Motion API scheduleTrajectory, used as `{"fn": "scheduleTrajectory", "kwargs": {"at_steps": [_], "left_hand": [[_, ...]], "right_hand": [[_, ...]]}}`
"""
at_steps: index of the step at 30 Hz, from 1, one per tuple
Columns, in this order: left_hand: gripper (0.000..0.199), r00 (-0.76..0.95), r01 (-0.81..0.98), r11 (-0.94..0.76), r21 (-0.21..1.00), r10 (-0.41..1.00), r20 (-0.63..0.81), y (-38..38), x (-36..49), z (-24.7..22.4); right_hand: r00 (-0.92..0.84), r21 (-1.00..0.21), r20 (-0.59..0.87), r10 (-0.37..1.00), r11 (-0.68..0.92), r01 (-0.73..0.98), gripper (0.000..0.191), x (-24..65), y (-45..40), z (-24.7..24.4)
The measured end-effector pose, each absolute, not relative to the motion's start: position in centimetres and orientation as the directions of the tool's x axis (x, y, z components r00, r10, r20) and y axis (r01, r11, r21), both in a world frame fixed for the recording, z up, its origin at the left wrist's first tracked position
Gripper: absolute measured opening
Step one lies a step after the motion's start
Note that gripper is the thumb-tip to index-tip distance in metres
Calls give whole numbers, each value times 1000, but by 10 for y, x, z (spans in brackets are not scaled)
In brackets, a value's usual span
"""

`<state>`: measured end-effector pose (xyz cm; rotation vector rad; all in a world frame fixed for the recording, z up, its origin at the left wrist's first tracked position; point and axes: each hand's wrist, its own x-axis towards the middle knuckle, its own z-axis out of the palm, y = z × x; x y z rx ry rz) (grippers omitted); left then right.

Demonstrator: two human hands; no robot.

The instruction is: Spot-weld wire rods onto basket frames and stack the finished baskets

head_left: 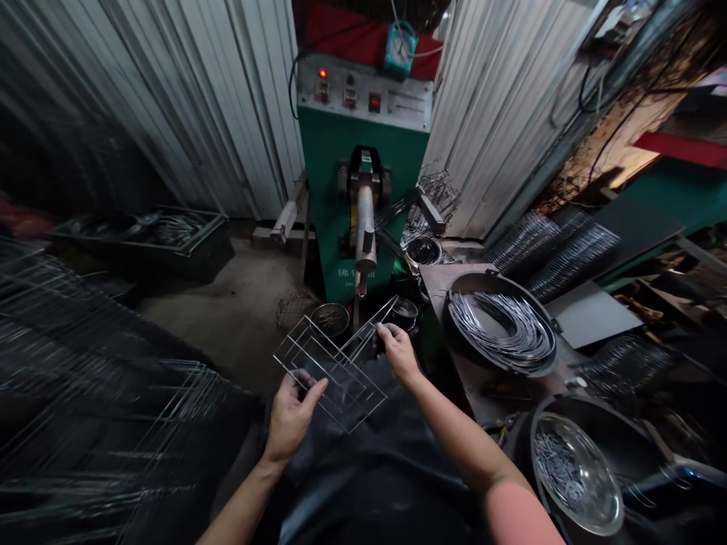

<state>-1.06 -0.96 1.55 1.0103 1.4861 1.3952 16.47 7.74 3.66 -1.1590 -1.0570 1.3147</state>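
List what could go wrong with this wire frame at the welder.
The bare left hand and right hand grip the wire frame, whose cut ends could scratch them. The frame is close to the spot welder's electrode, and the welder's red lamp is lit, so fingers might get pinched or burned. The stacked frames at left could snag it if it swings that way.

A spot welder [363,182] is placed ahead; wire frames [85,393] are stacked to the left, and coiled wire [500,329] is laid in a tub [488,281] on the surface [448,284] at right.
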Motion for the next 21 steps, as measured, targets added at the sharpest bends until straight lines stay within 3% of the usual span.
{"fn": "scheduleTrajectory", "kwargs": {"at_steps": [5,21], "left_hand": [[40,-294,-89,119,989,946,-140,2,-14,13],[39,-359,-126,120,985,920,-158,42,-18,3]], "right_hand": [[-19,-985,-84,996,-86,-149,35,166,93,37],[-67,-973,-107,992,-118,-198,30,158,144,21]]}}
